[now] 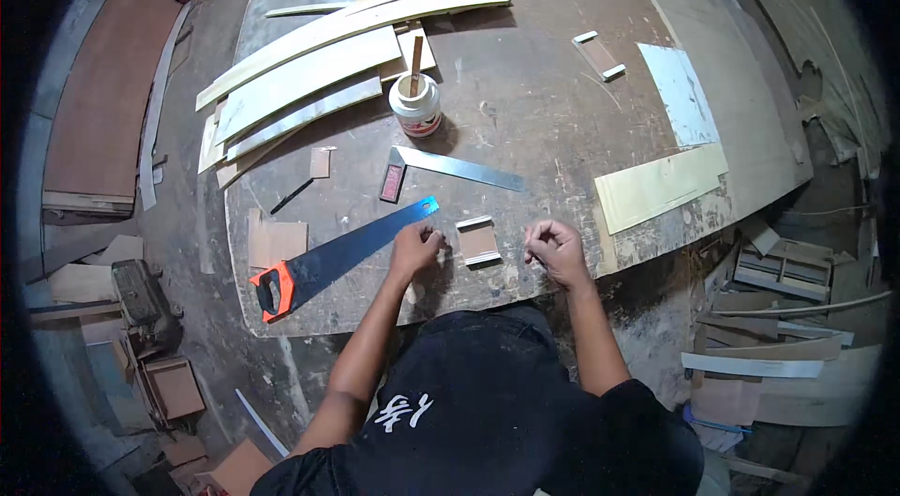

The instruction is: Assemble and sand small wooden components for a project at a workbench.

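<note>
A small brown wooden panel with pale strips along two opposite edges (478, 242) lies on the worn workbench between my hands, touching neither. My left hand (417, 248) is closed with curled fingers, just left of that piece and near the tip of a handsaw (361, 246) with an orange and black handle. To the right, my right hand (555, 252) is also closed, its thumb and fingers drawn together. Whatever either hand may hold is hidden or too small to make out. Beyond them rests a try square (459, 168) with a steel blade and a reddish handle.
An open white glue jar (415, 107) with a stick in it stands mid-bench. Several pale boards (309, 74) are stacked at far left. A pen (291, 196) lies at left; another strip-edged piece (598, 56) sits far right, near pale panels (661, 187).
</note>
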Demonstrator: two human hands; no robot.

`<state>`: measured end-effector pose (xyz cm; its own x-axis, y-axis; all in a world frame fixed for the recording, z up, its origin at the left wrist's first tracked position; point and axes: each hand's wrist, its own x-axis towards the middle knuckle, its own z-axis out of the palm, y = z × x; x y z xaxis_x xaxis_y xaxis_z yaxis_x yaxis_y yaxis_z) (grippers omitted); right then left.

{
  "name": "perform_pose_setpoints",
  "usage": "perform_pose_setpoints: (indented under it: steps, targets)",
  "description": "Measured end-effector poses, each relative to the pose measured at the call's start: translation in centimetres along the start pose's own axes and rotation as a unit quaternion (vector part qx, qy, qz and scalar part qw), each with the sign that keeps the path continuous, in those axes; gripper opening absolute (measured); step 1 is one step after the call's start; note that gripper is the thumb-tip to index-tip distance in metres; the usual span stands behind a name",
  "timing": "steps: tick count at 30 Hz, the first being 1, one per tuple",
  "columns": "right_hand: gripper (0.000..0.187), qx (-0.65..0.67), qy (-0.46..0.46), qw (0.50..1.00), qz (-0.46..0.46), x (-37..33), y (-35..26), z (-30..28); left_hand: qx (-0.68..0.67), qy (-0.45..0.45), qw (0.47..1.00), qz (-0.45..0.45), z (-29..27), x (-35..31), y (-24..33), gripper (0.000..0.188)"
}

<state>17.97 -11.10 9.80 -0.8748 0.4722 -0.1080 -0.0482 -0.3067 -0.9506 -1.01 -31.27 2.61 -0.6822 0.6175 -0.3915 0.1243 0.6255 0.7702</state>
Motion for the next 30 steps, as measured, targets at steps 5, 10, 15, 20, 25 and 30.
perform_pose_setpoints:
  steps: [5,10,15,20,25,30]
  targets:
    - [0.012,-0.076,0.071,0.994,0.018,0.5,1.0,1.3,-0.043,0.029,0.996,0.07,-0.7,0.2,0.5,0.025]
    - [0.034,0.103,0.065,0.99,0.071,1.1,1.0,3.3,-0.244,-0.073,0.959,0.123,-0.4,-1.5,6.0,0.029]
    - [0.066,0.264,-0.025,0.954,0.143,1.7,1.2,5.3,-0.337,-0.104,0.925,0.14,0.7,-2.3,8.8,0.038]
    - [0.072,0.313,-0.098,0.93,0.166,1.7,0.7,7.3,-0.517,-0.063,0.849,0.09,1.2,-3.2,10.7,0.032]
    - [0.07,0.315,-0.115,0.928,0.161,1.1,1.9,7.7,-0.516,-0.048,0.851,0.084,1.8,-3.5,10.9,0.029]
    - [0.072,0.317,-0.144,0.933,0.09,-0.6,3.7,6.5,-0.535,-0.046,0.835,0.119,2.3,-5.1,12.8,0.026]
